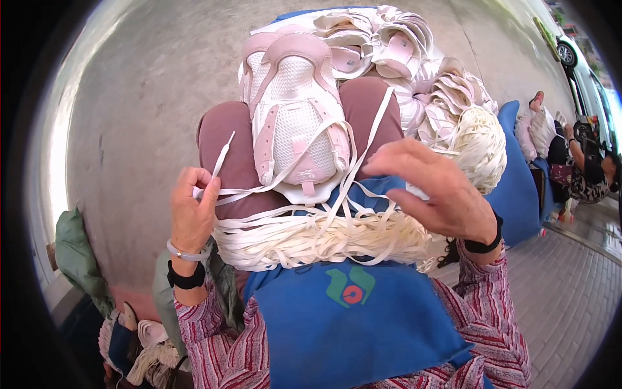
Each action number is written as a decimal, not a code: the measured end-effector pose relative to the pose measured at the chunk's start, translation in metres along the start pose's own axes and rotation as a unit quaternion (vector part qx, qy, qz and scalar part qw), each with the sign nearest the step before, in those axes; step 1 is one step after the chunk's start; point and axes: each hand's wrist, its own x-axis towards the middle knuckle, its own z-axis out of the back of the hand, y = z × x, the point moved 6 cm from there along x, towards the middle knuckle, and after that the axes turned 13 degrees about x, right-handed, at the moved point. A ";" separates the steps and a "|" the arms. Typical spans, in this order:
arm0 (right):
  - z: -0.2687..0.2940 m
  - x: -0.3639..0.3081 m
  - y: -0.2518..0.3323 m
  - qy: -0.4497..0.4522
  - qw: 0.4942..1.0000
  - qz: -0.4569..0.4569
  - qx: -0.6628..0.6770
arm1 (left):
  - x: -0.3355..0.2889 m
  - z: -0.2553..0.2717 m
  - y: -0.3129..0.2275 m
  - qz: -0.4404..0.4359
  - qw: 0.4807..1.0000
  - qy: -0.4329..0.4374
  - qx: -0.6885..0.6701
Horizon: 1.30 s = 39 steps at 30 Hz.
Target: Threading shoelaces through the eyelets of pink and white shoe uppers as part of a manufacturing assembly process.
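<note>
Pink-and-white mesh shoe upper [295, 113] lay fore-and-aft, toe-outward; left hand [194, 207] pinched flat white lace [223, 157]; right hand [444, 194] loosely spread.

from here: green cloth bundle [79, 259] far l., another person [591, 170] far r., nr white car [585, 85]; gray brick paving [560, 305] lower r., concrete flr [149, 97] upper l.

red-white striped sleeves [486, 311] | black wristbands [186, 277] | pale left bracelet [188, 254] | blue apron [363, 343], green-red emblem [353, 295] | mauve trousers [222, 142]
</note>
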 end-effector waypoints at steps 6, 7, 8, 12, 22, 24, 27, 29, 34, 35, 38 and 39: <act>0.024 0.020 -0.073 -0.234 0.939 -0.126 -0.219 | -0.007 0.018 -0.035 -0.025 0.961 -0.126 -0.245; 0.021 0.028 -0.075 -0.236 0.930 -0.080 -0.269 | -0.007 0.017 -0.044 -0.025 0.961 -0.126 -0.243; 0.021 0.032 -0.080 -0.238 0.930 -0.080 -0.268 | -0.004 0.013 -0.056 -0.049 0.960 -0.099 -0.256; 0.025 0.038 -0.073 -0.234 0.950 -0.041 -0.201 | 0.014 0.003 -0.081 -0.041 0.978 -0.017 -0.203; -0.044 0.037 -0.069 -0.204 0.977 -0.028 0.051 | 0.018 -0.045 -0.085 -0.082 0.995 0.058 0.025; -0.048 0.039 -0.075 -0.178 0.982 -0.041 0.055 | 0.016 -0.051 -0.078 -0.036 0.997 0.071 0.023; -0.045 0.040 -0.074 -0.168 0.983 -0.035 0.061 | 0.015 -0.053 -0.082 -0.094 0.994 0.047 0.032; -0.041 0.036 -0.072 -0.149 0.985 -0.058 0.072 | 0.018 -0.053 -0.078 -0.094 0.993 0.066 0.026; -0.018 0.002 -0.057 -0.056 0.973 -0.110 0.195 | 0.021 -0.040 -0.058 -0.007 0.982 0.132 -0.136; -0.011 -0.010 -0.057 -0.039 0.967 -0.147 0.203 | 0.020 -0.030 -0.052 0.023 0.981 0.110 -0.159; 0.007 -0.038 -0.065 -0.047 0.955 -0.237 0.170 | 0.023 -0.004 -0.041 0.046 0.979 0.046 -0.192; 0.012 -0.045 -0.071 -0.075 0.951 -0.268 0.136 | 0.023 0.005 -0.033 0.084 0.978 -0.008 -0.191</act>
